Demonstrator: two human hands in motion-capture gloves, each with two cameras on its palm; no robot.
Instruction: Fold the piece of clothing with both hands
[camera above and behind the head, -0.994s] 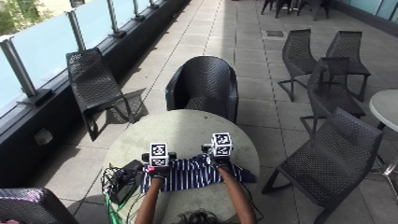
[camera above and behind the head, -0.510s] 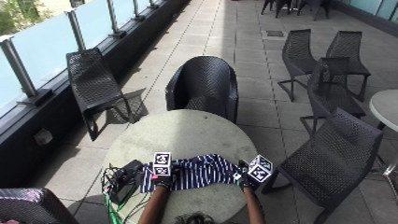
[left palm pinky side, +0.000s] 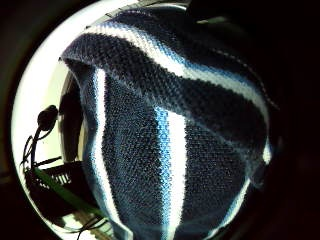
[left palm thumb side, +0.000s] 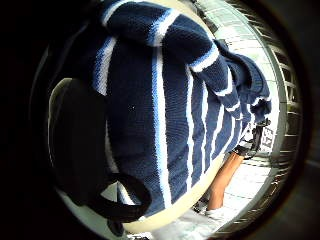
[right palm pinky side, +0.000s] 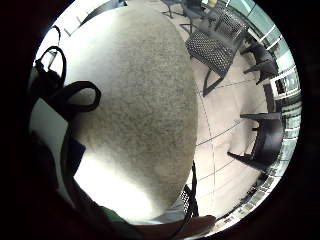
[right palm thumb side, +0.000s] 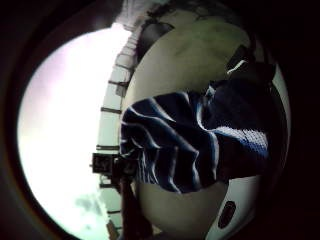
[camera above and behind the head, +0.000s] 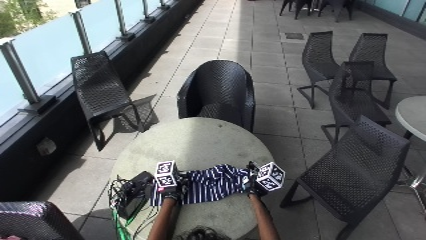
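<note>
A navy sweater with white and light-blue stripes (camera above and behind the head: 208, 184) lies stretched sideways on the near part of the round stone table (camera above and behind the head: 200, 140). My left hand (camera above and behind the head: 168, 189) grips its left end, and the knit (left palm pinky side: 170, 130) rises in a fold close to that palm. The same cloth (left palm thumb side: 165, 110) fills the left thumb side view. My right hand (camera above and behind the head: 254, 186) holds the sweater's right end, where a bunched corner (right palm thumb side: 240, 145) sits close to the palm. The cloth hides the fingers of both hands.
A black device with coiled cables (camera above and behind the head: 133, 192) sits at the table's left edge beside my left hand. A dark wicker armchair (camera above and behind the head: 219, 92) stands behind the table, another chair (camera above and behind the head: 103, 95) at the left and one (camera above and behind the head: 356, 165) close on the right.
Both hands have come back toward me from the sweater's far edge. The right hand has swung out to the right, and the sweater now lies drawn out between them.
</note>
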